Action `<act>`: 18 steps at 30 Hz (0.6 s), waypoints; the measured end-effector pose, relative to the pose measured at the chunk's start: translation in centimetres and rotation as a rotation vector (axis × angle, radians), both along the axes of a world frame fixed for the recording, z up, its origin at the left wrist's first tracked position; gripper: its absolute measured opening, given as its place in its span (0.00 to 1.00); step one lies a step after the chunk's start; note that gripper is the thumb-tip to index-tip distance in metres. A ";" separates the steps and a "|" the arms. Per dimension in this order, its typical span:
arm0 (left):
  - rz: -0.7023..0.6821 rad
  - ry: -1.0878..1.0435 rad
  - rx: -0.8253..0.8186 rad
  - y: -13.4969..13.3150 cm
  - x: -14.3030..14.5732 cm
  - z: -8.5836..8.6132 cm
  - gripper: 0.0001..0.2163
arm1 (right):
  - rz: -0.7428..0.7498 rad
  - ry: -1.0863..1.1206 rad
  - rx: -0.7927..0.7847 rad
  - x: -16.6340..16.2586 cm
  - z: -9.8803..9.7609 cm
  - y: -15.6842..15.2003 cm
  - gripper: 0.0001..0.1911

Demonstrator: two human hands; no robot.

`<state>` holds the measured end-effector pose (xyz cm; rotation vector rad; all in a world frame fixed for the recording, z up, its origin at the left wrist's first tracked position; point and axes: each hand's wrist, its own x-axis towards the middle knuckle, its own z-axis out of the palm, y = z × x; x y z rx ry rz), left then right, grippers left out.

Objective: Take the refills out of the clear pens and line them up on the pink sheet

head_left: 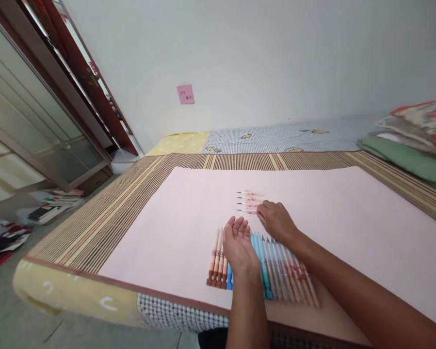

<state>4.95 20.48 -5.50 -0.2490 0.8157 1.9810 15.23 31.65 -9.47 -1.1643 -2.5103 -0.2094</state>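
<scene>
Five o'clock: blue pens [230,279] partly hidden by left hand [240,245]. Eleven o'clock: pink note [185,94], script illegible. Three o'clock: patterned cushion [429,118] cut off.

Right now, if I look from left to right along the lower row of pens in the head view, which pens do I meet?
Brown-ended pens → blue-ended pen → turquoise pens → clear-barrelled pens with red markings. The left hand hides part of the row.

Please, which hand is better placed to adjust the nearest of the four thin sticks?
Probably the right hand: its fingertips are at, and seem to touch, the right part of the nearest thin stick. The left hand is cupped, palm up, over the row of pens.
</scene>
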 end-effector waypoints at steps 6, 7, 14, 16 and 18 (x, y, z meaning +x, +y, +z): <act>0.002 0.007 -0.004 0.0 0.0 0.1 0.09 | -0.012 0.020 0.020 0.1 -0.1 0.0 0.11; 0.003 0.007 -0.004 0.0 -0.1 0.1 0.09 | -0.012 0.025 0.022 0.1 -0.1 0.0 0.10; 0.009 0.006 -0.010 0.2 -0.3 0.0 0.10 | -0.012 0.023 0.006 0.2 0.0 0.0 0.11; 0.007 0.013 -0.012 0.2 -0.3 0.0 0.10 | -0.011 0.016 0.008 0.1 0.0 0.0 0.11; 0.003 0.019 -0.010 0.2 -0.2 -0.1 0.10 | -0.014 0.011 0.012 0.1 -0.1 0.1 0.11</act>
